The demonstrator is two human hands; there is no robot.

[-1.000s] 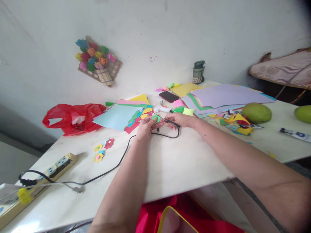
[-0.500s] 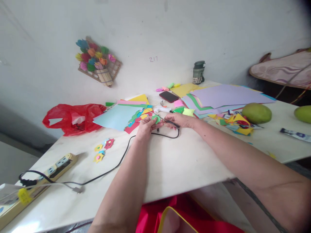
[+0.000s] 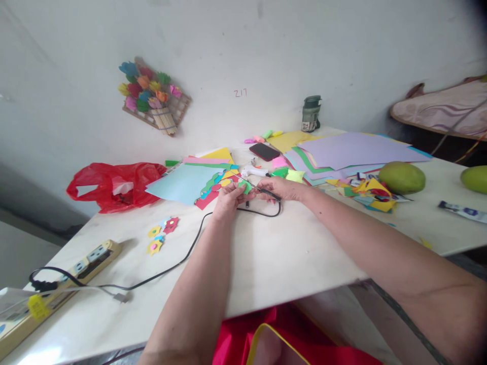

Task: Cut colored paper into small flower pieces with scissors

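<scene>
My left hand (image 3: 227, 198) pinches a small piece of green paper (image 3: 244, 187) above the table. Closed round dark-handled scissors (image 3: 269, 193), my right hand (image 3: 283, 189) holds the blades up against the green piece. Just beyond my left hand lie coloured paper cut-outs (image 3: 213, 186) in red, blue, green and yellow. A white glue gun (image 3: 254, 171) rests behind the scissors, its black cord (image 3: 198, 233) running below my hands. Small paper flowers (image 3: 163, 233) lie to the left of my left forearm.
A red plastic bag (image 3: 114, 187) and a power strip (image 3: 87, 263) occupy the left side. Coloured sheets (image 3: 342, 149), a phone (image 3: 264, 151) and a tumbler (image 3: 311, 114) stand at the back. On the right are paper scraps (image 3: 365, 195), a green mango (image 3: 402, 177) and a tube (image 3: 462, 210).
My hands stay in almost the same place, with the scissors still at the green paper. Only a very slight shift of the blades and piece shows.
</scene>
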